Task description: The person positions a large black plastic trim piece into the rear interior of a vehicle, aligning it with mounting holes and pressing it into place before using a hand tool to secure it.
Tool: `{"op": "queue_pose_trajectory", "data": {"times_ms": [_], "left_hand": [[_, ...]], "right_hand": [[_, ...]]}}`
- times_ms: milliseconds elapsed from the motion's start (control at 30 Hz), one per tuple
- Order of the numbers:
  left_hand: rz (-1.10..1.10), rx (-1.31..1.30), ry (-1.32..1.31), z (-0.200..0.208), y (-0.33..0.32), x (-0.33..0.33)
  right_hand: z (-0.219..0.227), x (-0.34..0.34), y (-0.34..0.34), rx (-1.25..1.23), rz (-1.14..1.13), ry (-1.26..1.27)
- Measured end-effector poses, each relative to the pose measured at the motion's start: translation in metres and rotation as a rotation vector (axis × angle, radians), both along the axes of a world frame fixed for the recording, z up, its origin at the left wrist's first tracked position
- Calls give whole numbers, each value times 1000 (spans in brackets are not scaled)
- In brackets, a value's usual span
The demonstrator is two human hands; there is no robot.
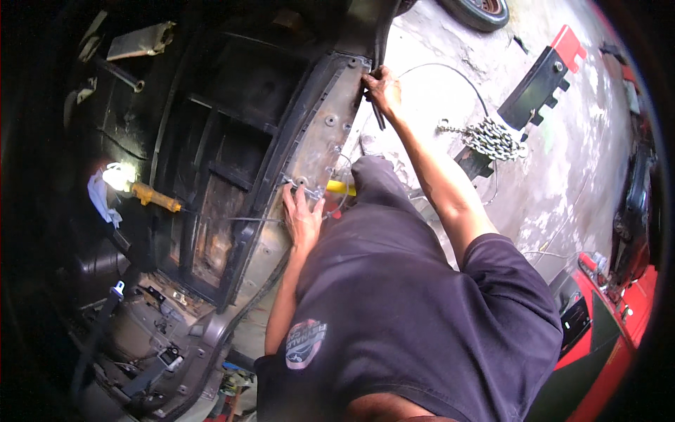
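A bare metal door sill (316,144) with several holes runs along the side of a stripped vehicle body. My right hand (385,93) is closed at the sill's far outer corner, its fingers pinched around a black rubber strip (380,117). One end of that strip dangles below the fingers. Nearer to me, my left hand (304,222) rests on the sill with its fingers spread and fingertips touching the metal. A thin cable passes close by that hand. Beside it, a yellow object (341,188) shows partly behind my leg.
An orange work light (156,198) glows inside the dark vehicle floor (235,151). On the concrete to the right lie a metal chain (493,139) and a black notched bar (533,88) with a red end. A wheel (479,10) lies beyond; red equipment (598,344) stands lower right.
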State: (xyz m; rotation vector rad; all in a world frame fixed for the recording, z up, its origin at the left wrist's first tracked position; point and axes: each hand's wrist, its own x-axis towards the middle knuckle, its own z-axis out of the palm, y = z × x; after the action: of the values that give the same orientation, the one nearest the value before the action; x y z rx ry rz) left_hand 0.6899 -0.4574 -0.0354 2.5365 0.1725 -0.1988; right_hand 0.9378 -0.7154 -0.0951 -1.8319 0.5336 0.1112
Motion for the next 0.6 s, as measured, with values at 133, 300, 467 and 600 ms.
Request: {"op": "queue_pose_trajectory", "data": {"times_ms": [133, 300, 467, 600], "left_hand": [[60, -107, -34, 9, 13, -7], [143, -271, -229, 42, 39, -31], [378, -324, -280, 47, 59, -60], [418, -347, -326, 35, 64, -70]], "right_hand": [[-7, -16, 4, -174, 44, 9], [81, -85, 45, -193, 371, -189], [134, -117, 169, -77, 965, -556], [149, -98, 285, 18, 1192, -526]]}}
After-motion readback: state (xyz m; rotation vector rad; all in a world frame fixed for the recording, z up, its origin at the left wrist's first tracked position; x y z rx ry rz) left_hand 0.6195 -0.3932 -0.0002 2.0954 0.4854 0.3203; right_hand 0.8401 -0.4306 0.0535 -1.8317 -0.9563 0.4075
